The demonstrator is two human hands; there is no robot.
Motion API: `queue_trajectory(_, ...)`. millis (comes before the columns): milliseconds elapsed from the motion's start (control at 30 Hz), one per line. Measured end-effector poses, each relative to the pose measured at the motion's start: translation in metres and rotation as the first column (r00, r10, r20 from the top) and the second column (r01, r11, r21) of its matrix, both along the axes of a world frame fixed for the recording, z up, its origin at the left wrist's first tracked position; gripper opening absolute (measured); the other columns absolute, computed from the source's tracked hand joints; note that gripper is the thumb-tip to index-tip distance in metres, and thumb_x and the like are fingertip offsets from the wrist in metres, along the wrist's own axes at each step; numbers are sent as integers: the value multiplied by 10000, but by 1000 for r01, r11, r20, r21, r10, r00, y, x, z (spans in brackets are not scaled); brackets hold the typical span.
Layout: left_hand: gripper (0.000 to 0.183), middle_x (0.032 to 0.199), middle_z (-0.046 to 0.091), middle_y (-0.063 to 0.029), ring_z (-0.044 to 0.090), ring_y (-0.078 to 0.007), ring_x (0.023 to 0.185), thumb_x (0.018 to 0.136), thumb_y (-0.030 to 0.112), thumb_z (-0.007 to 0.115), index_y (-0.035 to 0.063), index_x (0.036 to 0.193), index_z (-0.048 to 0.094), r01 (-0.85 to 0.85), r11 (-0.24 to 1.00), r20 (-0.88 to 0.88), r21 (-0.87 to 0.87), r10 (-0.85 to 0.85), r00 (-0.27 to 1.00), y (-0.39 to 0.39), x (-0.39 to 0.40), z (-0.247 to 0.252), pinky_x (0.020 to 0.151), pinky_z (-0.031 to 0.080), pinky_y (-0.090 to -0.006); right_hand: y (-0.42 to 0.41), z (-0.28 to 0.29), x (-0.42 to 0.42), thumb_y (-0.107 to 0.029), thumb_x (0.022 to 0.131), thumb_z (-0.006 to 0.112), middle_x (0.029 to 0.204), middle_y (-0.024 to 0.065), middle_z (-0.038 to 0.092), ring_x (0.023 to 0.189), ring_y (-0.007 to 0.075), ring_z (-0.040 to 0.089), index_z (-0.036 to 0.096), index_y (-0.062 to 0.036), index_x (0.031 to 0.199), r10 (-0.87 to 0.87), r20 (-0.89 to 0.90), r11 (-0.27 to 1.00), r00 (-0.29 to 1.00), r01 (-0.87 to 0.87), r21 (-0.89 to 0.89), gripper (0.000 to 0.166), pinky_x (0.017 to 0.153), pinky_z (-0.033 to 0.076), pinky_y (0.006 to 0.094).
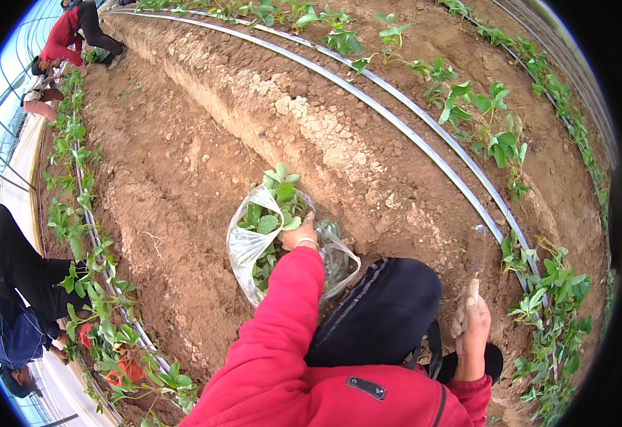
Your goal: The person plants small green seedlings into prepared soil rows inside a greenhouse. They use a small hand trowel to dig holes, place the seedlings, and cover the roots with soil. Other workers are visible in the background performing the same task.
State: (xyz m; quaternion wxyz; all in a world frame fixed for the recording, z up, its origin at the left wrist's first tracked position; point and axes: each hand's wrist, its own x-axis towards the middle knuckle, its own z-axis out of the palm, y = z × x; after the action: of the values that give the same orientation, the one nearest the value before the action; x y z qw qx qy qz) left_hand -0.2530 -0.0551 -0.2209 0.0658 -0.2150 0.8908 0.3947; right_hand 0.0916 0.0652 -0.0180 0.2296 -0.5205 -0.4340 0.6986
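A clear plastic bag (242, 255) full of leafy green strawberry seedlings (265, 221) rests on the bare soil in front of my bent knee. My left hand (300, 235) is at the bag's mouth against the leaves; its fingers are partly hidden, so whether they grip any stems does not show. Off to the right, my right hand (471, 323) is closed around the pale handle of a small trowel (474, 288). The trowel's blade is blurred and points away from me over the soil, near the bed's edge.
Two pale drip-irrigation tapes (396, 125) curve along the raised bed, with strawberry plants (495, 141) beside them. Another planted row (84, 213) runs along the left. A person in dark clothes (9, 320) bends over it near a red bag (129, 368); people (60, 42) crouch farther off.
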Motion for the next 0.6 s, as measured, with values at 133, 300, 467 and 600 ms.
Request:
queue_trajectory(133,672,1133,613,-158,595,-297,1000,595,212,859,-3,1149,545,2,906,-155,423,71,985,-5,-10,-35,877,468,-380,1,-1,0,-278,915,552,596,-5,446,399,86,388,519,-40,1085,-20,-20,999,1000,19,-34,294,356,310,217)
queue_trajectory(300,670,1175,589,-141,569,-274,1025,604,160,831,-12,1177,529,-6,948,-205,319,75,976,0,-18,-50,910,445,-372,-3,-4,-1,-287,910,562,595,-3,447,398,88,390,519,-32,1075,-19,-25,999,1000,18,-38,308,357,308,218)
queue_trajectory(467,565,1231,549,-166,535,-292,1091,732,275,657,-6,1204,522,197,977,149,82,-208,967,14,-21,-40,941,406,-376,-7,-7,7,-305,904,574,590,-4,441,395,85,389,516,-24,1069,-50,-42,998,998,48,-46,331,355,306,218)
queue_trajectory(600,536,1275,517,-186,507,-307,1144,835,368,518,0,1225,517,618,781,266,90,-617,740,-6,-41,-32,966,375,-379,-10,-11,12,-280,914,556,591,-6,437,397,84,389,517,-26,1070,-66,-75,997,995,62,-55,300,355,307,217)
